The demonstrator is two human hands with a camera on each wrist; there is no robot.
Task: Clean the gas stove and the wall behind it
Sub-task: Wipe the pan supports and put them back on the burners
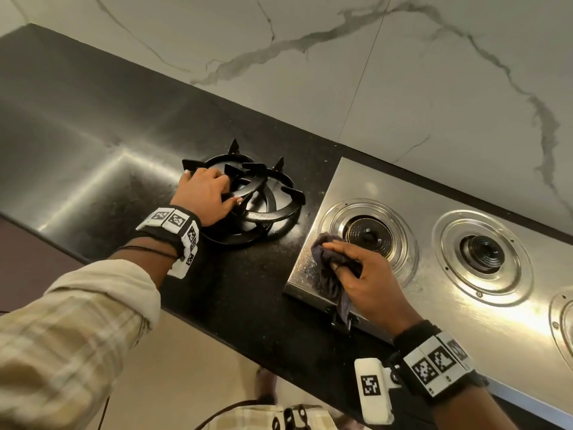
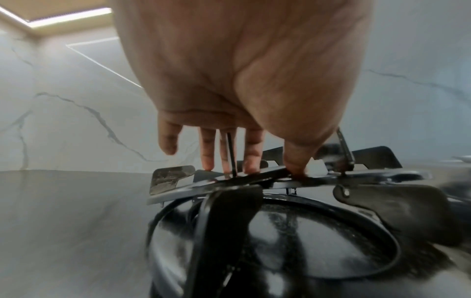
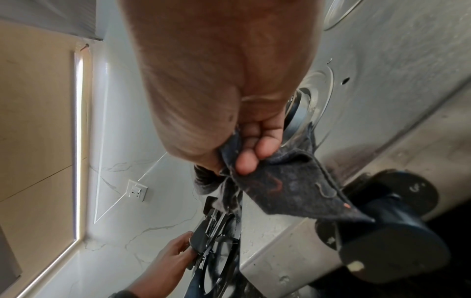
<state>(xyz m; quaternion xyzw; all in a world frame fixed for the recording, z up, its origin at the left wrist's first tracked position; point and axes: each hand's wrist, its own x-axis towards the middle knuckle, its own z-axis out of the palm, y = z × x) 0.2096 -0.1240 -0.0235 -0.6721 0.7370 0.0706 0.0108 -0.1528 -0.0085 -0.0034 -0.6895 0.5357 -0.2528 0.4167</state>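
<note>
The steel gas stove sits on a black counter under a white marble wall. Its left burner and middle burner are bare. Two black pan supports lie stacked on the counter left of the stove. My left hand grips the upper one, fingers and thumb on its ring; the left wrist view shows the left hand on the pan supports. My right hand holds a bunched dark cloth against the stove's front left corner. In the right wrist view the fingers pinch the cloth.
A black control knob juts from the stove's front, just under the hanging end of the cloth. A third burner ring shows at the right edge. A wall socket sits on the marble. The counter's front edge runs below my forearms.
</note>
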